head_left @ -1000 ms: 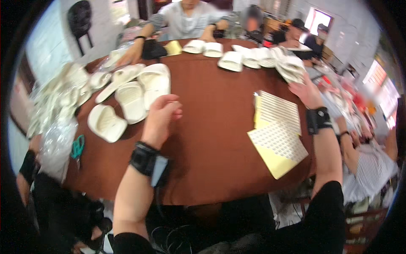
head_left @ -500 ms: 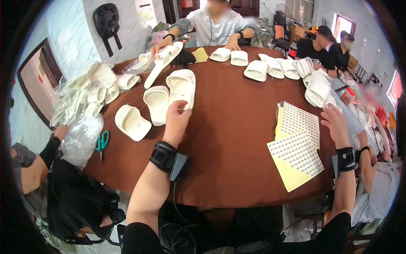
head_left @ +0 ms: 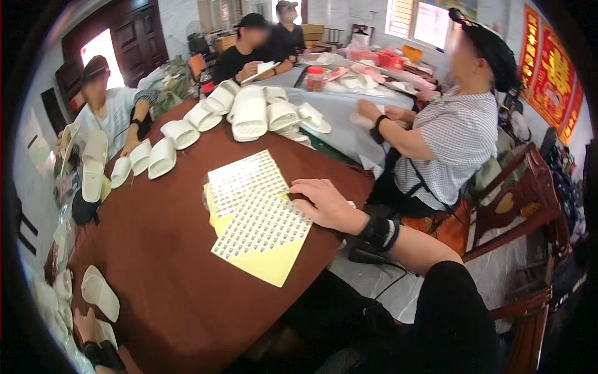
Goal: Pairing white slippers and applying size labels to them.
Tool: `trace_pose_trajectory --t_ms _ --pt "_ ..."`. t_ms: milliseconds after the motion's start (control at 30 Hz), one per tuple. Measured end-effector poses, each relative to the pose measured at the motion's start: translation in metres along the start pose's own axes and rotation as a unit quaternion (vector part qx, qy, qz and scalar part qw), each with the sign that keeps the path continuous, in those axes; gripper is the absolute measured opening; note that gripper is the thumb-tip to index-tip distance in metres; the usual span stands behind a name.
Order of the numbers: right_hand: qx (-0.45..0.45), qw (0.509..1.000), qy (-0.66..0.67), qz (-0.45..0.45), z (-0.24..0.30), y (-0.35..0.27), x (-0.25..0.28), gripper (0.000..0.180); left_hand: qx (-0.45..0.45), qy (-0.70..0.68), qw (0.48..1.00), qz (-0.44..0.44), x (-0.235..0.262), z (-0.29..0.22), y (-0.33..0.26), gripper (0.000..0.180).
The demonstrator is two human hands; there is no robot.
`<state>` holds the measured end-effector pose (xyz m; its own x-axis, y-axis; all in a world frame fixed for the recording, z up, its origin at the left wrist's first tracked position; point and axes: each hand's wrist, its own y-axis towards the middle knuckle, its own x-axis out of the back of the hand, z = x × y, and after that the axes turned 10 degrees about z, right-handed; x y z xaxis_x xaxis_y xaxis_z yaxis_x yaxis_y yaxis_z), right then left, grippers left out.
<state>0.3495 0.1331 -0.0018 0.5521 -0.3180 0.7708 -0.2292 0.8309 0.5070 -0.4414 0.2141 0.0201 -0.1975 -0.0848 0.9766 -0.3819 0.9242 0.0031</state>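
Note:
My right hand [head_left: 327, 204] reaches over the right edge of two overlapping yellow-backed sheets of small printed stickers [head_left: 265, 234]. Its fingers are stretched and apart, with the tips at the upper sheet's edge. At the lower left rim, my left hand [head_left: 87, 325] is small and partly cut off beside a white slipper [head_left: 101, 293]; its grip is unclear. A second pale slipper [head_left: 107, 333] shows partly beside that wrist.
A row of white slippers [head_left: 163, 156] leads to a slipper pile [head_left: 250, 115] on the brown-covered table [head_left: 156, 262]. A person opposite [head_left: 103, 118] is near upright slippers [head_left: 94, 163]. Another person [head_left: 451, 124] works at the right beside a red-lidded jar [head_left: 316, 79] and wooden chair [head_left: 511, 199].
My view has swung to the right and tilted. My right hand has come from beside the sticker sheets onto their edge. My left hand now appears at the lower left rim.

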Motion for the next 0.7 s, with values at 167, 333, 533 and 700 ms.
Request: trace_pose_trajectory --t_ms 167,333,533,700 --pt "0.011 0.999 -0.017 -0.033 -0.001 -0.006 0.003 0.022 -0.008 -0.089 0.993 0.077 -0.005 -0.018 0.026 0.077" --pt "0.026 0.998 -0.032 -0.039 0.007 -0.005 0.004 0.017 -0.075 -0.179 0.979 0.063 -0.042 -0.033 0.066 0.057" --pt "0.04 0.998 -0.032 -0.042 0.006 -0.007 0.003 0.014 -0.143 -0.216 0.961 0.099 -0.057 -0.107 0.064 0.049" --pt "0.035 0.998 -0.005 -0.047 0.004 -0.007 0.005 0.012 -0.239 -0.225 0.94 0.095 -0.056 -0.136 0.048 0.034"
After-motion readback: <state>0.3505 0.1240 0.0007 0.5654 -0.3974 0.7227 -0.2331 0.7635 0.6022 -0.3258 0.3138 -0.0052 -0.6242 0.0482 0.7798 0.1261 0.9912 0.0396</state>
